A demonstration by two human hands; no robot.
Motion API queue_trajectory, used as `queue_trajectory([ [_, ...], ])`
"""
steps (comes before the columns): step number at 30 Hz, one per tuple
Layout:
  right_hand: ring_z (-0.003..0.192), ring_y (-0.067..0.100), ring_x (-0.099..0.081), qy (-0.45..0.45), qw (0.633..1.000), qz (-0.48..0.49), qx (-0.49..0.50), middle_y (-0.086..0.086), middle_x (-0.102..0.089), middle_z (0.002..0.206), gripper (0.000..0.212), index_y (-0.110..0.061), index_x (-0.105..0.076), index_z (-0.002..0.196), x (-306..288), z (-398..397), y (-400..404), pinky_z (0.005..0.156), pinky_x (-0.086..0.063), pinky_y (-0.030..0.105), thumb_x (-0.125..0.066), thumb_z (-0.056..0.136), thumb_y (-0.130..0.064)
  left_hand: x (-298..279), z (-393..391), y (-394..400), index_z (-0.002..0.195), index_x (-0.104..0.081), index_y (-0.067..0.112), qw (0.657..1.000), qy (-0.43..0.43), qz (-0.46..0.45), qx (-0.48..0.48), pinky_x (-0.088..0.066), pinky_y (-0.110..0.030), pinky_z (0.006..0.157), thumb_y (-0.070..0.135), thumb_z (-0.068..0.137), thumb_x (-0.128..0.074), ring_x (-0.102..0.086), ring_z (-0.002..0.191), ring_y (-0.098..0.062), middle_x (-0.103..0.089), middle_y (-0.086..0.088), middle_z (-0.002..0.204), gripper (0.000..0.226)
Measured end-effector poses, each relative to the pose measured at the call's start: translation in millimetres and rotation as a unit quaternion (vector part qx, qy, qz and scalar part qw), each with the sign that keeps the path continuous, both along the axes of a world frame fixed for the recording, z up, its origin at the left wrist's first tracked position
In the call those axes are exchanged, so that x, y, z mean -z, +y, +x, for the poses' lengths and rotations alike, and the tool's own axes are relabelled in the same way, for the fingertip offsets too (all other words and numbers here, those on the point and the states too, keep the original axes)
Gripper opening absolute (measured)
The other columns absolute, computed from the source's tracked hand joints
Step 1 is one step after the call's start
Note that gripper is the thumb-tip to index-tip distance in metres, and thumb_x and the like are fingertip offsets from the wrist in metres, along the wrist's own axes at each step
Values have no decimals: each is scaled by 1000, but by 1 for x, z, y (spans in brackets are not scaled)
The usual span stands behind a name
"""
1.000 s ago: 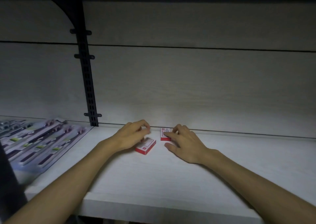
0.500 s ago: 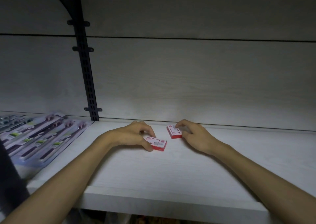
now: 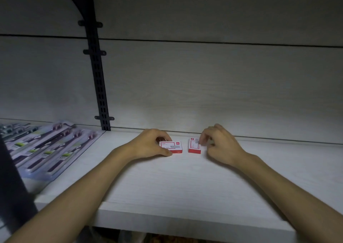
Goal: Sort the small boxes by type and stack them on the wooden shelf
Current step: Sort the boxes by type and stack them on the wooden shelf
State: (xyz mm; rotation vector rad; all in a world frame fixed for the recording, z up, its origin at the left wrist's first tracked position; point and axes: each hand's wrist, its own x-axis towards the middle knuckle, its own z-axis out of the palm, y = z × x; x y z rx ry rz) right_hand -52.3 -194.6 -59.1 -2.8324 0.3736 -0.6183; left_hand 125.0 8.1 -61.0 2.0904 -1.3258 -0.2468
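Two small boxes on the wooden shelf, both red and white, both lying flat near the back wall, just beside each other with a gap between them. The left hand has its fingers curled over the far edge of the left box and its thumb on the near corner, so it grips that one where it sits on the board. The right hand is arched over beside the right box, fingertips bent down and touching its right edge, a light pinch by the look of it, though the light is dim and I can't see how firmly it holds.

The left box lies crosswise, the right one lengthwise, pointing toward the wall. They look like the same kind from here, same colours and same label layout, but the print is too small to read.

As for progress: early days, I'd say. Both boxes are on the shelf, but nothing is stacked yet. If they are one type, one has to go on top of the other, squared up. No other small boxes are in sight.

Off to the left, past the black bracket, a row of packaged pens lies fanned out on the next section.
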Motion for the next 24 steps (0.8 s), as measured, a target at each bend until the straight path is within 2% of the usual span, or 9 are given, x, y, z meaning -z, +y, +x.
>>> queue_trajectory([
  [3, 130, 15, -46, 32, 994, 104, -25, -7, -58, 135, 75, -21, -56, 137, 6, -1, -4, 105, -39, 28, -48, 68, 6, 2, 2, -1, 99, -73, 32, 1000, 2, 3, 9, -53, -26, 80, 34, 72, -85, -65, 90, -7, -73, 13, 96, 30],
  [5, 141, 12, -37, 80, 988, 128, -33, -8, -48, 151, 78, -25, -45, 150, 11, 2, -5, 112, -28, 22, -52, 77, 5, 3, 4, -2, 100, -72, 33, 1000, -6, 9, 4, -54, -29, 85, 37, 72, -85, -65, 91, -7, -72, 13, 97, 31],
  [8, 131, 17, -39, 79, 993, 90, -23, -4, -55, 138, 61, -26, -46, 148, 9, 6, -7, 101, -31, 23, -65, 90, -19, 5, 4, -3, 99, -72, 35, 999, -32, 22, -4, -55, -35, 85, 45, 71, -83, -64, 90, -6, -70, 16, 96, 32],
  [11, 117, 18, -37, 92, 994, 66, -7, -3, -54, 116, 62, -31, -49, 144, 9, 4, -12, 96, -35, 30, -72, 87, -45, 5, 4, -4, 100, -71, 34, 998, -59, 31, -9, -55, -37, 84, 49, 71, -80, -63, 89, -4, -69, 17, 96, 33],
  [14, 112, 17, -39, 103, 992, 73, -15, -3, -53, 110, 42, -45, -64, 121, 12, 1, -16, 93, -38, 30, -73, 81, -56, 5, 2, -5, 101, -71, 34, 996, -86, 35, -12, -55, -35, 81, 50, 72, -79, -62, 89, -5, -68, 17, 96, 34],
  [17, 102, 14, -52, 61, 989, 134, -26, -6, -58, 103, 26, -48, -69, 97, 8, -4, -16, 84, -45, 22, -82, 75, -50, 2, 2, -5, 103, -72, 31, 993, -114, 36, -18, -54, -33, 78, 49, 72, -81, -61, 89, -7, -67, 17, 97, 37],
  [20, 82, 11, -64, 16, 968, 248, -39, -2, -74, 93, 29, -20, -76, 99, -2, -16, -9, 71, -48, 15, -89, 74, -24, -4, -2, -6, 102, -71, 32, 991, -132, 24, -22, -54, -33, 77, 48, 69, -82, -62, 89, -8, -68, 17, 97, 39],
  [22, 81, 12, -68, -6, 954, 296, -41, 4, -78, 94, 32, -12, -74, 101, -9, -33, -4, 73, -53, 18, -89, 74, -14, -8, -10, -6, 100, -70, 34, 994, -110, -6, -10, -54, -32, 76, 48, 67, -84, -62, 86, -6, -68, 17, 95, 38],
  [24, 84, 17, -72, -30, 947, 318, -29, 6, -78, 96, 35, -14, -73, 104, -13, -57, 2, 80, -58, 26, -90, 73, -13, -14, -25, -7, 97, -71, 33, 996, -71, -47, 18, -52, -25, 72, 47, 67, -86, -61, 77, 0, -68, 17, 92, 37],
])
